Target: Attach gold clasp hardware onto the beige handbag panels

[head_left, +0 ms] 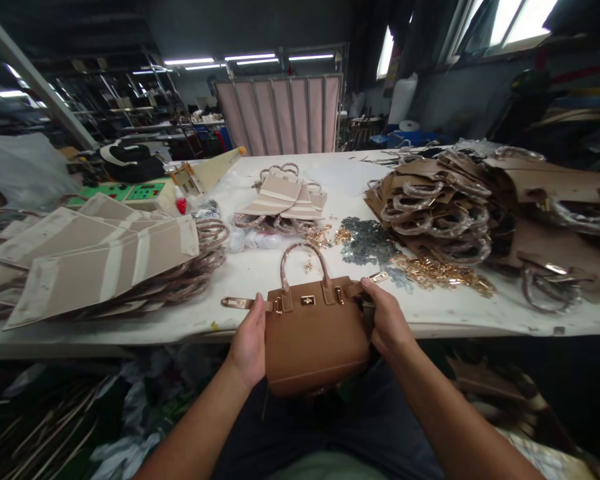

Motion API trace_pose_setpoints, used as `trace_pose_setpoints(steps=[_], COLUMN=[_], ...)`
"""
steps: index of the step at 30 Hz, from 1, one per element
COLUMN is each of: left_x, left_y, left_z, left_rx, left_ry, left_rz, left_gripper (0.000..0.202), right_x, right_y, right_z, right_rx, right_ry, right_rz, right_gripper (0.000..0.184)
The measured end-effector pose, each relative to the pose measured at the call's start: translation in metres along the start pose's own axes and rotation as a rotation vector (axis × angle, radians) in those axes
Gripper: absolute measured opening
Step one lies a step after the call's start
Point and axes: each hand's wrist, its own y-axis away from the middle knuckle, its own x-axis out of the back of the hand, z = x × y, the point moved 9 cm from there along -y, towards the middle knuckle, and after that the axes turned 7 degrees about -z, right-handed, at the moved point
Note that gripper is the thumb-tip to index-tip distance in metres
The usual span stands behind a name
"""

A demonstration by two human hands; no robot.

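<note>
A brown handbag [315, 340] is held between my two hands at the table's front edge, its front facing me and its plastic-wrapped handle [304, 245] standing up. A gold turn-lock [308, 301] sits at the top middle of its front. My left hand [250, 343] grips the left side, thumb up beside the strap [243, 303] that sticks out with a gold plate. On the other side my right hand [386, 317] is closed on the upper right edge, thumb at the right strap, whose gold tip [379, 277] points outward. The fingers behind the bag are hidden.
Flat beige bag panels [115, 257] are piled at left, with a smaller stack [283, 197] at the middle back. Brown panels with wrapped handles [435, 200] heap at right. Gold fittings [445, 275] and dark metal pieces [365, 240] lie loose on the white table [260, 263].
</note>
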Motion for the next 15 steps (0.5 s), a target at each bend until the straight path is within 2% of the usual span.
trace_pose_setpoints(steps=[3,6,9,11,15], left_x=[0.014,0.026,0.037,0.034,0.004], left_y=[0.009,0.022,0.025,0.020,0.014], left_z=[-0.001,0.001,0.005,0.009,0.015], left_rx=[-0.028,-0.033,0.062,0.141,0.299], left_ry=[-0.101,-0.144,-0.090,-0.094,-0.197], left_rz=[-0.086,-0.188,-0.133,-0.105,-0.199], left_gripper=[0.071,0.089,0.105,0.109,0.104], right_x=[0.003,0.001,-0.017,-0.029,-0.051], right_y=[0.001,0.003,0.006,0.010,0.020], right_z=[0.008,0.009,0.010,0.009,0.008], right_rx=[-0.061,-0.114,-0.186,-0.200,-0.234], right_ry=[-0.089,-0.136,-0.163,-0.155,-0.102], right_rz=[0.018,0.018,-0.094,-0.165,-0.299], right_gripper=[0.034,0.035,0.035,0.034,0.038])
